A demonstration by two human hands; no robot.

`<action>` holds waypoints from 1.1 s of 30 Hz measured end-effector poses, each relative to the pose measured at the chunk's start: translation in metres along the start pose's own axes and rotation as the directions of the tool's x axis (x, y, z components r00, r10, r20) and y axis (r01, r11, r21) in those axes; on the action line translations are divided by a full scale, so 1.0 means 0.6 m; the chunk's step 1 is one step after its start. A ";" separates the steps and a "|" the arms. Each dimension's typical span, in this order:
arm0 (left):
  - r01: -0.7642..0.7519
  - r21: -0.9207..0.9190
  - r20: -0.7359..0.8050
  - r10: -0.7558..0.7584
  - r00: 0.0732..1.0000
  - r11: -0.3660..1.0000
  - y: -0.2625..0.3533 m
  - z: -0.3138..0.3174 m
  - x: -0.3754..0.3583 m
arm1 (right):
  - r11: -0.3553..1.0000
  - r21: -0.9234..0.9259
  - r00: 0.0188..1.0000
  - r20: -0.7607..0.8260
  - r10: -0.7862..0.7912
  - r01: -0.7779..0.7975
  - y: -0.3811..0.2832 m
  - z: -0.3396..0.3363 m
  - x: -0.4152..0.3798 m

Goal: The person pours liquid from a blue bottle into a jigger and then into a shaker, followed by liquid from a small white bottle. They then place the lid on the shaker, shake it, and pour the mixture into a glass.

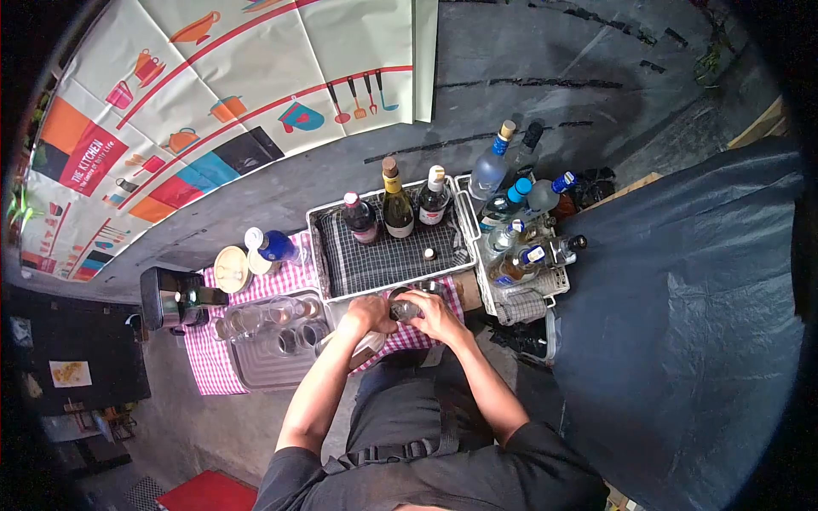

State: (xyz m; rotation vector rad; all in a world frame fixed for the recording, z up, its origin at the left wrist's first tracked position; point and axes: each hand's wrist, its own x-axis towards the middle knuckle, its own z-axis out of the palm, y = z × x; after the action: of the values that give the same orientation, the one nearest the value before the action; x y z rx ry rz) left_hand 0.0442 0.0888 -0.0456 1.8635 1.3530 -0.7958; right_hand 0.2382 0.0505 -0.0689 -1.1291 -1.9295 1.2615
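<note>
Both my hands meet in front of my body, above the checked cloth at the front edge of the wire basket. My right hand (pixel 434 318) wraps round a small clear drinking glass (pixel 405 312). From the other side my left hand (pixel 370 314) is closed with its fingers against the same glass. Under my left wrist lies a pale, rounded object (pixel 369 347), partly hidden by my forearm. Behind my hands stands the white wire basket (pixel 341 295) with a dark mesh lining, holding a dark bottle (pixel 365 223), a gold-necked bottle (pixel 397 209) and a white-capped bottle (pixel 434 204).
On the left, a grey tray (pixel 256 372) holds several glasses on a pink checked tablecloth (pixel 210 368). A black appliance (pixel 170 298) and a blue bottle (pixel 277 246) stand behind it. Right, a white rack (pixel 554 281) is crowded with several bottles beside a dark sheet (pixel 673 324).
</note>
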 end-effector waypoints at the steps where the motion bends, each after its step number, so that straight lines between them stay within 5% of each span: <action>1: -0.034 -0.043 -0.060 0.032 0.998 0.998 -0.005 0.001 -0.005 | 1.000 -0.001 1.000 0.000 0.001 -0.001 0.000 -0.001 0.000; 10: -0.172 -0.326 -0.425 0.018 0.905 0.929 -0.027 0.035 -0.056 | 0.915 0.378 0.986 -0.029 0.162 -0.139 0.004 0.004 -0.012; 12: -0.189 -0.444 -0.452 -0.037 0.891 0.876 -0.022 0.033 -0.079 | 0.995 0.093 0.990 -0.133 0.042 -0.029 -0.001 -0.002 -0.014; 21: -0.166 -0.483 -0.463 -0.089 0.882 0.860 -0.042 0.064 -0.079 | 0.957 -0.282 0.995 -0.082 0.053 -0.074 0.013 0.008 -0.012; 28: -0.177 -0.425 -0.492 -0.062 0.868 0.888 -0.054 0.076 -0.064 | 0.921 -0.383 0.997 -0.054 0.057 -0.073 0.009 0.011 -0.004; 33: -0.168 -0.391 -0.473 -0.041 0.880 0.905 -0.045 0.062 -0.067 | 0.966 -0.258 0.992 -0.124 -0.015 -0.018 0.000 0.011 -0.004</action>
State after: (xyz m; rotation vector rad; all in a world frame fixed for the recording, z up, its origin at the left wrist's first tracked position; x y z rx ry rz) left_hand 0.0045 0.0428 -0.0394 1.7901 1.5903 0.0208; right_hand 0.2339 0.0457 -0.0715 -1.3050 -2.0392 0.9326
